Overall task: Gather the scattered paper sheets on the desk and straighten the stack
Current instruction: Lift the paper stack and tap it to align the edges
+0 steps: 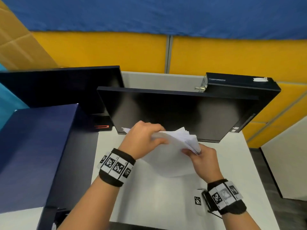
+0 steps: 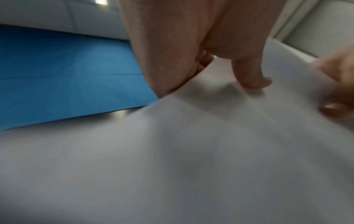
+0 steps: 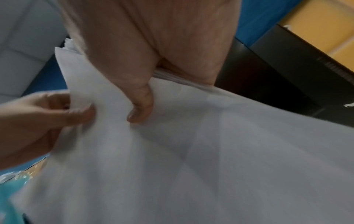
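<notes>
Both hands, left [image 1: 142, 136] and right [image 1: 203, 157], gripping the uneven paper stack [image 1: 176, 146] above the desk [image 1: 232, 163].

A dark monitor [image 1: 174, 113] stands along the desk's far edge, a second monitor [image 1: 61, 87] behind its left end, a dark blue box [image 1: 33, 155] at the left edge.
</notes>
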The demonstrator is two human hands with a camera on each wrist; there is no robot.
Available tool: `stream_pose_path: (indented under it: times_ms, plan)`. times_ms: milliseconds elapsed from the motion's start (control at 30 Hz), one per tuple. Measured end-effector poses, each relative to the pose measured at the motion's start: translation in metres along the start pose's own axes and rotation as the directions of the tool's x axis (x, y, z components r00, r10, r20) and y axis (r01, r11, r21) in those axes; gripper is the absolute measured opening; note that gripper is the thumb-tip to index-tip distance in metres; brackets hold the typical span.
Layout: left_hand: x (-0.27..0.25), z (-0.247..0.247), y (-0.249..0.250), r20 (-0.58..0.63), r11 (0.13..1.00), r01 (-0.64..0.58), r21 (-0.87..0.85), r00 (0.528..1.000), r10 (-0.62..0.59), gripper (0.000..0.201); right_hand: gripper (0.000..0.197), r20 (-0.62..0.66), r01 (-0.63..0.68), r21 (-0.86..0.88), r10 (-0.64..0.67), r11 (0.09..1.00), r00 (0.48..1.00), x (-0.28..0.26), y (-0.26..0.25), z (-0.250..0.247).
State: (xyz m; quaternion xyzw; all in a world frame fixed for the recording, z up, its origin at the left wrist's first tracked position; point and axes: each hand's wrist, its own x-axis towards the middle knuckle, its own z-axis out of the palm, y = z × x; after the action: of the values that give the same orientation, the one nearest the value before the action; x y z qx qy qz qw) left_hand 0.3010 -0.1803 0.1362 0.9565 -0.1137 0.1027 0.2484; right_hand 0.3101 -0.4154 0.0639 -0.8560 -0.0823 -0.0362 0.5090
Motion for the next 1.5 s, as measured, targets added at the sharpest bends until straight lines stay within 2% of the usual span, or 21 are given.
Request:
stream_pose_path:
  times_ms: [67, 100, 133, 200, 267, 333, 367, 467, 533, 633, 733, 833, 933, 1133, 1400, 1500]
  plan:
    - [-0.021, -0.008, -0.032, -0.036, 0.985, 0.175, -0.009, 0.984, -0.175, 0.040, 0.035, -0.004, -0.074, 0.101, 0.075, 0.992, 0.997, -0.003, 0.007, -0.008]
    - [-0.034, -0.008, -0.046, -0.056, 0.958, 0.272, -0.086, 0.959, -0.278, 0.042, 0.031, -0.001, -0.105, 0.139, 0.106, 0.985, 0.994, -0.005, 0.012, -0.012]
    - [-0.045, -0.004, -0.057, -0.087, 0.909, 0.344, -0.236, 0.924, -0.372, 0.040, 0.027, -0.005, -0.129, 0.178, 0.132, 0.976, 0.991, -0.007, 0.016, -0.014]
    - [-0.057, 0.015, -0.068, -0.097, 0.727, 0.367, -0.580, 0.856, -0.509, 0.043, 0.018, -0.015, -0.166, 0.254, 0.175, 0.953, 0.984, -0.009, 0.026, -0.015]
    - [-0.061, 0.041, -0.070, 0.001, 0.559, 0.324, -0.763, 0.865, -0.501, 0.068, 0.015, -0.027, -0.192, 0.325, 0.212, 0.926, 0.977, -0.012, 0.032, -0.012]
    - [-0.059, 0.060, -0.062, 0.106, 0.452, 0.343, -0.823, 0.876, -0.471, 0.088, 0.017, -0.036, -0.198, 0.364, 0.226, 0.910, 0.973, -0.013, 0.032, -0.006]
    - [-0.057, 0.065, -0.055, 0.128, 0.445, 0.350, -0.824, 0.881, -0.455, 0.085, 0.017, -0.038, -0.196, 0.374, 0.227, 0.906, 0.973, -0.012, 0.031, -0.004]
    - [-0.052, 0.071, -0.043, 0.089, 0.530, 0.334, -0.779, 0.897, -0.434, 0.051, 0.018, -0.050, -0.176, 0.398, 0.213, 0.900, 0.976, -0.011, 0.032, -0.004]
    - [-0.052, 0.076, -0.044, 0.060, 0.514, 0.332, -0.791, 0.878, -0.474, 0.040, 0.019, -0.043, -0.166, 0.404, 0.201, 0.900, 0.979, -0.011, 0.040, -0.003]
    - [-0.059, 0.097, -0.050, 0.069, 0.491, 0.372, -0.788, 0.845, -0.530, 0.046, 0.022, 0.021, -0.233, 0.387, 0.245, 0.892, 0.969, -0.018, 0.063, 0.001]
    - [-0.069, 0.121, -0.051, 0.131, 0.410, 0.446, -0.796, 0.788, -0.602, 0.053, 0.031, 0.111, -0.342, 0.370, 0.325, 0.864, 0.939, -0.027, 0.084, 0.008]
    - [-0.071, 0.136, -0.045, 0.188, 0.348, 0.473, -0.809, 0.770, -0.610, 0.042, 0.035, 0.115, -0.367, 0.384, 0.351, 0.847, 0.929, -0.027, 0.081, 0.012]
    - [-0.067, 0.136, -0.037, 0.186, 0.316, 0.459, -0.830, 0.763, -0.619, 0.029, 0.037, 0.081, -0.340, 0.423, 0.339, 0.840, 0.937, -0.023, 0.072, 0.015]
    - [-0.066, 0.138, -0.046, 0.220, 0.336, 0.465, -0.819, 0.795, -0.565, 0.032, 0.042, 0.075, -0.314, 0.427, 0.313, 0.848, 0.947, -0.025, 0.081, 0.017]
    - [-0.090, 0.174, -0.072, 0.329, 0.358, 0.604, -0.712, 0.738, -0.589, 0.025, 0.016, 0.199, -0.483, 0.225, 0.446, 0.846, 0.873, -0.031, 0.123, 0.035]
    - [-0.090, 0.178, -0.077, 0.317, 0.398, 0.602, -0.692, 0.749, -0.582, 0.020, 0.015, 0.176, -0.476, 0.136, 0.452, 0.869, 0.875, -0.028, 0.132, 0.037]
